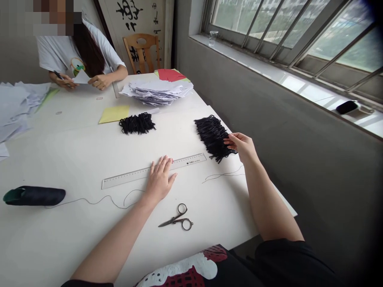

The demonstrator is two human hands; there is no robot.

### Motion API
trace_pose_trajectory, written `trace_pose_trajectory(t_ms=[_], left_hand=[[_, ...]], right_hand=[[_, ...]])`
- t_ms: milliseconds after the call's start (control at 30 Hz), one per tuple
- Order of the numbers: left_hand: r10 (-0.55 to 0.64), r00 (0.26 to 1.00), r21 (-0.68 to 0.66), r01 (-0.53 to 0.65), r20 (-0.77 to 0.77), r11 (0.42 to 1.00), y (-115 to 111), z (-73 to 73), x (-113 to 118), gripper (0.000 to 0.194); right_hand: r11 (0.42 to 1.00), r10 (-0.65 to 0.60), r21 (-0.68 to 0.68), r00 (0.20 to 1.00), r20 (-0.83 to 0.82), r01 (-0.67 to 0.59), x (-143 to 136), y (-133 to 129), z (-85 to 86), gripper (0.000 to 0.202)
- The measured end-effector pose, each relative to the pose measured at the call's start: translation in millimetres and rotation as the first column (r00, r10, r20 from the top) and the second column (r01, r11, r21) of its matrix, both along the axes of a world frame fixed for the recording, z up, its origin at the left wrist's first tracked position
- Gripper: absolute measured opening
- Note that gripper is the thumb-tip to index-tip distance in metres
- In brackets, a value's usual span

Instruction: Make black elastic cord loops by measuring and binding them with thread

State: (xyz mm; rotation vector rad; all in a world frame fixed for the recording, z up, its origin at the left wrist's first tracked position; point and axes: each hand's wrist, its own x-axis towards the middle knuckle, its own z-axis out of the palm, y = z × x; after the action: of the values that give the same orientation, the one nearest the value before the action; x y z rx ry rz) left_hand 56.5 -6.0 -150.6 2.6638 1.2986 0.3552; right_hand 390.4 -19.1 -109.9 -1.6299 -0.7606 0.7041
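My left hand [160,179] lies flat on a clear plastic ruler [188,159], fingers stretched out over its middle. My right hand [241,145] is at the right edge of a pile of short black thread bundles [211,133], thumb and fingertips pinched together; what is between them I cannot make out. A loose dark thread [221,174] lies below that hand. Another thread [101,198] runs from a dark spool [43,196] at the left towards my left wrist. Small metal scissors [178,220] rest with their handles apart, below my left hand.
A second pile of black thread bundles [137,123] lies by a yellow paper [113,114]. Behind stands a stack of white papers [157,91] with red paper [171,75] on top. Across the white table [77,151], a person [86,56] holds a pen and paper. A wall runs along the right.
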Motion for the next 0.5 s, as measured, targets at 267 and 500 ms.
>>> trace_pose_trajectory(t_ms=[267,500], left_hand=[[0.004,1.0,0.002,-0.004,0.01,1.0,-1,1.1,0,0.055],[0.001,1.0,-0.01,-0.001,0.018,1.0,0,0.4,0,0.055]], right_hand=[[0.993,-0.115,0.009,0.98,0.16,0.115,5,2,-9.5,0.035],[0.97,-0.188,-0.045,0.854,0.485,0.239,13,-1,-18.1,0.033]])
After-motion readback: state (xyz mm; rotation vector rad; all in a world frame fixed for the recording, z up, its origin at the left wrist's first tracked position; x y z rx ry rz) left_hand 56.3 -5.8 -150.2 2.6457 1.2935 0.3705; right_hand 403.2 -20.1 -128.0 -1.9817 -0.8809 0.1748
